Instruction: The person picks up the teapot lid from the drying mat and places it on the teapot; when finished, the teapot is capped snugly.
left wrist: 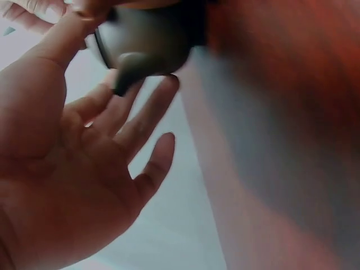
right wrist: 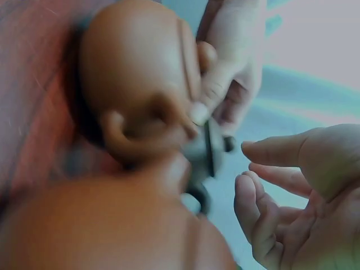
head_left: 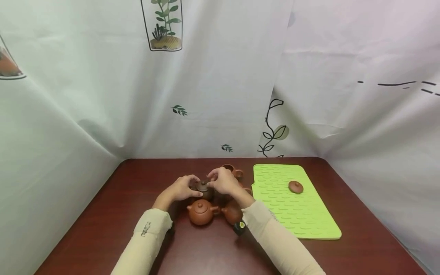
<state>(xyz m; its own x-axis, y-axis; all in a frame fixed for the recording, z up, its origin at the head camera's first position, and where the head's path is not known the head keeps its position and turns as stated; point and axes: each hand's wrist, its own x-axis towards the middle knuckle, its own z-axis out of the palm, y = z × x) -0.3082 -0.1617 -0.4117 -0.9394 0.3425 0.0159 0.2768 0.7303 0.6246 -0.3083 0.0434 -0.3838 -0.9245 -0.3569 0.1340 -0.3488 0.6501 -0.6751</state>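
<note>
A small dark brown teapot (head_left: 205, 194) with its lid on stands among the clay ware in the middle of the table. My left hand (head_left: 180, 188) holds it, thumb at the near side of the lid and fingers round the far side; its spout shows in the left wrist view (left wrist: 132, 70). My right hand (head_left: 225, 181) hovers beside the lid, thumb and fingers bent loosely and a small gap from the lid knob (right wrist: 229, 143) in the right wrist view. An orange-brown teapot (head_left: 201, 214) with its lid on sits just in front.
Another reddish-brown clay pot (head_left: 232, 213) is partly behind the right sleeve. Behind the right hand stand a clay cup (head_left: 238, 173) and other pieces, mostly hidden. A green textured mat (head_left: 288, 214) lies at the right, bearing a loose reddish-brown lid (head_left: 295, 187).
</note>
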